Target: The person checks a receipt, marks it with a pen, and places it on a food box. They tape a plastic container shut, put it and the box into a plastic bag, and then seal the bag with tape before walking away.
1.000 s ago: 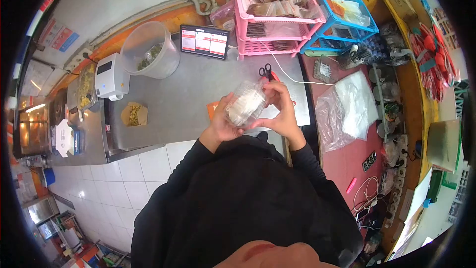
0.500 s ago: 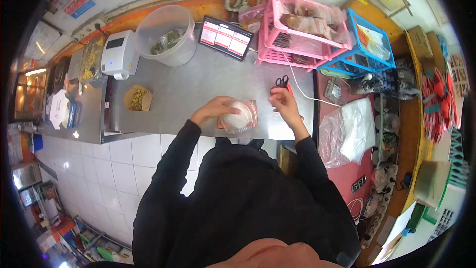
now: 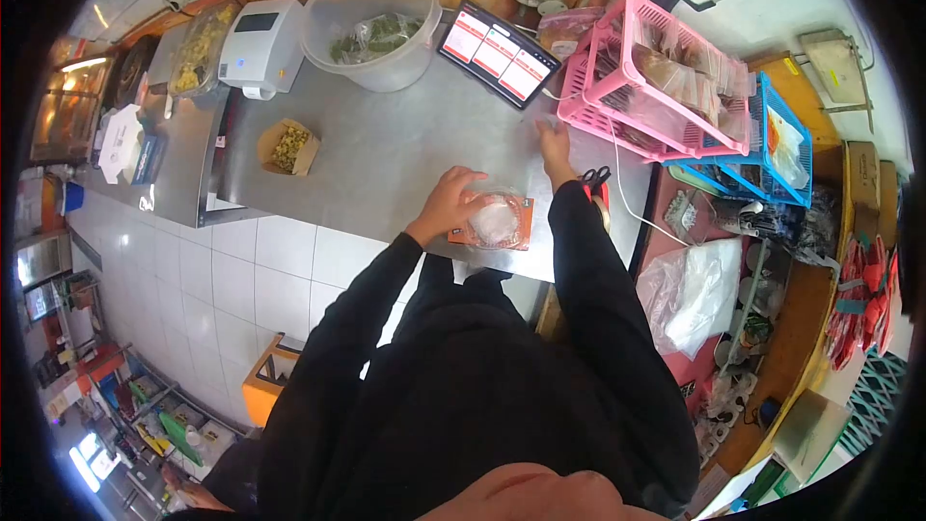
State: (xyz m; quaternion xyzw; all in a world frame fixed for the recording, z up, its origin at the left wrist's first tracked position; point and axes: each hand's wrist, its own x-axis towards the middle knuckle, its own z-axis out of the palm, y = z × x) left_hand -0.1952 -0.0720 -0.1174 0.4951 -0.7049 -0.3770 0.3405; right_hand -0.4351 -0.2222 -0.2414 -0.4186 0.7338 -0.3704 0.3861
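Left hand (image 3: 453, 201) rests on a clear plastic lidded container (image 3: 496, 220), fingers curled over its left rim, pressing it down rather than gripping fully. Container sits on an orange card (image 3: 522, 232) at the near edge of the steel tabletop (image 3: 386, 154), white contents visible through the lid. Right hand (image 3: 554, 145) is stretched out well past the container, flat on the tabletop just beside the pink rack (image 3: 656, 87); fingers look extended and close together, holding nothing as far as I can tell. Black-handled scissors (image 3: 595, 177) lie just right of the right forearm. Tablet (image 3: 499, 41) leans behind, next to a big clear tub (image 3: 371, 24) with greens in it. White label printer (image 3: 262, 45) to the left, small kraft box (image 3: 287, 147) of food in front of it. Blue basket (image 3: 772, 150) beyond the pink rack.
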